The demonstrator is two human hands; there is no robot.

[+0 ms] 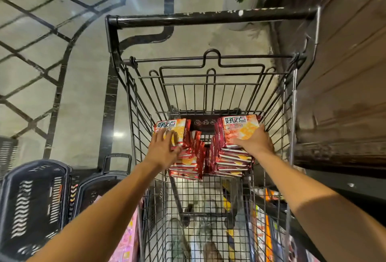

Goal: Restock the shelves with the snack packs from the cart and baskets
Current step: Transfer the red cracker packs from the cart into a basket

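Both hands reach into the cart (211, 86), where the snack packs sit in two stacks at its far end. The left stack (183, 157) is at about 11 o'clock from the cart's middle, the right stack (231, 157) at about 1 o'clock, and the two lean toward each other and touch low down.

The left hand (163, 151) lies on top of its stack, fingers (161, 136) spread and nearly straight, pressing the top pack rather than pinching it. The right hand (255, 142) cups the outer edge of its stack, fingers curled over the 3 o'clock side; whether the thumb is under a pack I cannot tell.

The likely trouble is that the glossy packs slide on each other. A lift from the top alone would probably take one or two packs and let the rest fan out or topple into the gap between the stacks. The right stack looks staggered already, so a one-sided squeeze may shear it. Packs could also catch on the wire wall.

Count: two stacks, each of roughly ten packs, though blur prevents an exact figure; one cart; two dark baskets (33, 205) at 8 o'clock, on the floor beside the cart.
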